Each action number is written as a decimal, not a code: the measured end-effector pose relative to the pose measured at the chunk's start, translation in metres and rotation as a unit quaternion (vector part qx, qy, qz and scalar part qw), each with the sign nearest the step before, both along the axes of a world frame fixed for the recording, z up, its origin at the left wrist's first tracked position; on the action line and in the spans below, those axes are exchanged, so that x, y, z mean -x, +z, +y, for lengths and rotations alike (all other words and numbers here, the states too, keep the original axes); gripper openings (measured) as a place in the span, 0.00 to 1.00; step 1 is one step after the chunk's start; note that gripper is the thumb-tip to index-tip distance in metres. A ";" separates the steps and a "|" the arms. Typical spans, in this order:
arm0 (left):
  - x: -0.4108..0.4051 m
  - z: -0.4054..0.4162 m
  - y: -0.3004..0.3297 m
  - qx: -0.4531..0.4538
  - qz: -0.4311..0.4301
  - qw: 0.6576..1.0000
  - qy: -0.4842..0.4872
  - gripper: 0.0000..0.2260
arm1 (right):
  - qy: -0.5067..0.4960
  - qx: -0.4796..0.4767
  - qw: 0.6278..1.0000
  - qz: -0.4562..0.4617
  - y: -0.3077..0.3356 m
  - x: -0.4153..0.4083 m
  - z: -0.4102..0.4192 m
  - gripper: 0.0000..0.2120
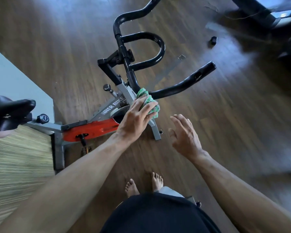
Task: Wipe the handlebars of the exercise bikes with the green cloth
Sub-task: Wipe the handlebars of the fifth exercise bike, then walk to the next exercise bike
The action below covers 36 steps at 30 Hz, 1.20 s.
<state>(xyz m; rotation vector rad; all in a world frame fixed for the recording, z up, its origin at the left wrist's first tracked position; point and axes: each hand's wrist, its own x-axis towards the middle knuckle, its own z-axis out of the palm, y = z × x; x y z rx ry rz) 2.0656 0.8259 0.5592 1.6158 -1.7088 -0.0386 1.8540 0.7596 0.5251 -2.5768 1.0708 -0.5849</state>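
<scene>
Dark shorts (pixel 158 216) under my chin | left hand (pixel 138 118) grips green cloth (pixel 149 101), fingers curled round it on the handlebars (pixel 180 84) near bend | right hand (pixel 185 133) hovers beside, fingers spread, holding nothing | exercise bike (pixel 94 128) on wooden floor (pixel 225 132)

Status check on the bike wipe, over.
Left hand grips green cloth, wrapped on the near bend of the handlebars. Right hand open, holding nothing. Nothing blocking the bar ahead.
</scene>
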 end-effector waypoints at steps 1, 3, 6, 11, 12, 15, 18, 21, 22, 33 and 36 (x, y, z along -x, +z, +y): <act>0.002 0.006 -0.005 -0.005 0.006 1.000 -0.005 0.15 | -0.011 -0.015 1.000 0.011 -0.004 0.002 0.005 0.18; 0.007 0.018 -0.017 -0.036 0.027 0.999 -0.019 0.15 | -0.034 -0.041 0.998 0.034 -0.012 0.008 0.014 0.18; 0.012 0.029 -0.038 -0.101 0.054 0.993 -0.030 0.15 | -0.063 -0.088 0.992 0.059 -0.019 0.017 0.026 0.19; 0.028 0.026 -0.061 -0.188 0.037 0.980 -0.057 0.12 | -0.114 -0.199 0.968 0.098 -0.028 0.037 0.033 0.20; 0.032 0.024 -0.064 -0.204 0.034 0.976 -0.062 0.12 | -0.124 -0.219 0.962 0.101 -0.031 0.041 0.032 0.21; 0.048 0.014 -0.074 -0.250 0.032 0.964 -0.081 0.12 | -0.151 -0.262 0.948 0.098 -0.038 0.057 0.025 0.21; 0.066 0.003 -0.082 -0.303 0.032 0.948 -0.095 0.12 | -0.167 -0.294 0.937 0.091 -0.045 0.078 0.015 0.21; 0.090 -0.013 -0.086 -0.344 0.032 0.933 -0.095 0.12 | -0.177 -0.319 0.927 0.086 -0.052 0.103 0.001 0.21; 0.099 -0.021 -0.086 -0.359 0.033 0.928 -0.095 0.12 | -0.178 -0.324 0.925 0.088 -0.054 0.112 -0.004 0.22; 0.197 -0.109 -0.102 -0.442 0.029 0.891 -0.102 0.13 | -0.168 -0.384 0.898 0.132 -0.067 0.209 -0.074 0.22; 0.220 -0.132 -0.105 -0.447 0.029 0.886 -0.121 0.14 | -0.184 -0.394 0.891 0.128 -0.068 0.226 -0.090 0.21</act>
